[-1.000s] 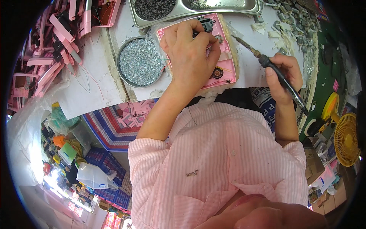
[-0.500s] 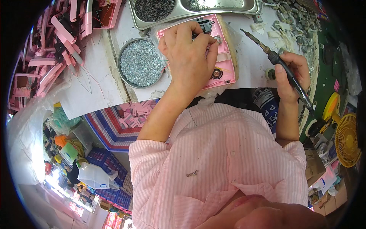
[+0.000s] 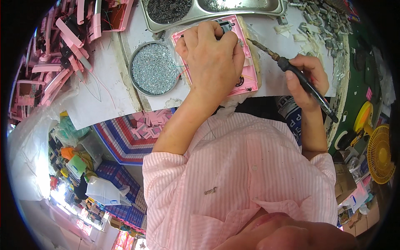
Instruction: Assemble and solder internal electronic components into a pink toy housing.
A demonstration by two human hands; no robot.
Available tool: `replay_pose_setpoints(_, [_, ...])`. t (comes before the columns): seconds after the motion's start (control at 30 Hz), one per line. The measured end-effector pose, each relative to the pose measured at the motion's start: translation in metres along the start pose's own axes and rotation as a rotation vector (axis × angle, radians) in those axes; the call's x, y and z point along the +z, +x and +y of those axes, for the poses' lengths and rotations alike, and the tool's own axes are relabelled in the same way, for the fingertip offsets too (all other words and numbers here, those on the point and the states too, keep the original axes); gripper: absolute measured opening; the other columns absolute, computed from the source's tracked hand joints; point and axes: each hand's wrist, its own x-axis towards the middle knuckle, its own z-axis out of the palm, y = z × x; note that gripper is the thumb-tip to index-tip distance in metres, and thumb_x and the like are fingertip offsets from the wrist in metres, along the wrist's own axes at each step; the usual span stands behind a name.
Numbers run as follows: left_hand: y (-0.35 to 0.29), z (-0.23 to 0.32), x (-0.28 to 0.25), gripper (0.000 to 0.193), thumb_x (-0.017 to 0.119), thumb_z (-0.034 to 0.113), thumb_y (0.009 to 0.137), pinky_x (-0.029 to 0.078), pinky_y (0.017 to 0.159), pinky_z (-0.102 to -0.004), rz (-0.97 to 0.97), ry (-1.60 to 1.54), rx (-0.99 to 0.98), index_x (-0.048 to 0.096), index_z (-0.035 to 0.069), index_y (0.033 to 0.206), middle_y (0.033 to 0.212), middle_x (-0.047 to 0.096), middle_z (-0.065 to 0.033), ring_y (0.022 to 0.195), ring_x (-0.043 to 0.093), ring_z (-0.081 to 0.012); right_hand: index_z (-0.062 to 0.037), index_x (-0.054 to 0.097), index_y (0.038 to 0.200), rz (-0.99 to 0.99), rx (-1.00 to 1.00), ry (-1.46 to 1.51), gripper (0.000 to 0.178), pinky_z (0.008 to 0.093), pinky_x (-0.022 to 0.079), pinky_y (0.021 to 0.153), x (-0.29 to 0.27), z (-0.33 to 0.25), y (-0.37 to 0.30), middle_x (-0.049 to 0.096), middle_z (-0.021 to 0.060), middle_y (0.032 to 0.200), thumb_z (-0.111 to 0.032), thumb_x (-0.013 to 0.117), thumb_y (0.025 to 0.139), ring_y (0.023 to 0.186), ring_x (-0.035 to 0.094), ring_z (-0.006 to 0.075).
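My right hand (image 3: 309, 81) grips a soldering iron (image 3: 301, 78) by its black handle. The iron's tip points up and left, close to the right edge of a pink plastic housing (image 3: 251, 83). Over that housing lies my left hand (image 3: 214, 60), fingers bent down into it; whatever the fingertips hold is hidden beneath the hand. A dark grey part (image 3: 227, 26) shows at the housing's top, just beyond the fingers. Near its lower right a small round speaker (image 3: 239, 81) is partly covered by my hand. Thin red and green wires (image 3: 182, 71) stick out beside the left wrist.
A round tin of small screws (image 3: 154, 68) stands left of the housing. Behind is a metal tray (image 3: 237, 6) with springs (image 3: 168, 9). Pink housings with wires (image 3: 62, 54) pile up at left; grey parts (image 3: 318, 25) lie far right. Below the table's edge sits a striped basket (image 3: 121, 139).
The soldering iron has moved left with my right hand, its tip now near the housing's edge. My left hand has shifted slightly right and covers more of the speaker.
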Motion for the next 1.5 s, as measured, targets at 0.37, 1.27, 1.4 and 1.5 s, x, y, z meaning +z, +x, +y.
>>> replay_pose_setpoints(0.37, [0.003, 0.002, 0.0, 0.011, 0.074, 0.017, 0.069, 0.03, 0.083, -0.0471, -0.022, 0.025, -0.004, 0.068, 0.011, 0.077, 0.097, 0.052, -0.005, 0.096, 0.048, -0.0295, 0.0009, 0.065, 0.104, -0.022, 0.037, 0.011, 0.025, 0.0212, 0.04, 0.06, 0.009, 0.003, 0.002, 0.061, 0.001, 0.079, -0.009, 0.077, 0.083, 0.065, 0.05, 0.0068])
replay_pose_setpoints(1.27, [0.0, -0.003, -0.026, 0.026, 0.082, 0.032, 0.075, 0.033, 0.092, -0.0468, -0.128, 0.001, -0.031, 0.072, 0.014, 0.09, 0.102, 0.057, -0.0047, 0.104, 0.053, -0.0283, 0.0011, 0.064, 0.108, 0.04, 0.053, 0.02, 0.026, 0.0204, 0.041, 0.063, 0.002, -0.004, 0.0, 0.062, 0.0011, 0.083, -0.007, 0.076, 0.085, 0.069, 0.052, 0.0061])
replay_pose_setpoints(1.4, [-0.019, -0.036, -0.071, 0.024, 0.082, 0.029, 0.077, 0.034, 0.094, -0.048, -0.336, 0.156, -0.042, 0.07, 0.012, 0.09, 0.105, 0.059, -0.0054, 0.107, 0.054, -0.0277, 0.0019, 0.063, 0.109, 0.08, 0.021, -0.021, 0.027, 0.0203, 0.042, 0.065, -0.011, 0.001, -0.004, 0.063, 0.0019, 0.083, -0.005, 0.075, 0.086, 0.07, 0.054, 0.0065])
replay_pose_setpoints(1.5, [-0.024, -0.049, -0.08, 0.016, 0.078, 0.022, 0.081, 0.036, 0.095, -0.0485, -0.411, 0.154, 0.037, 0.07, 0.01, 0.09, 0.104, 0.061, -0.0038, 0.104, 0.056, -0.0256, 0.0023, 0.062, 0.111, 0.096, 0.04, 0.021, 0.027, 0.0204, 0.043, 0.065, -0.009, -0.004, -0.001, 0.062, 0.0023, 0.083, -0.006, 0.075, 0.088, 0.071, 0.054, 0.0066])
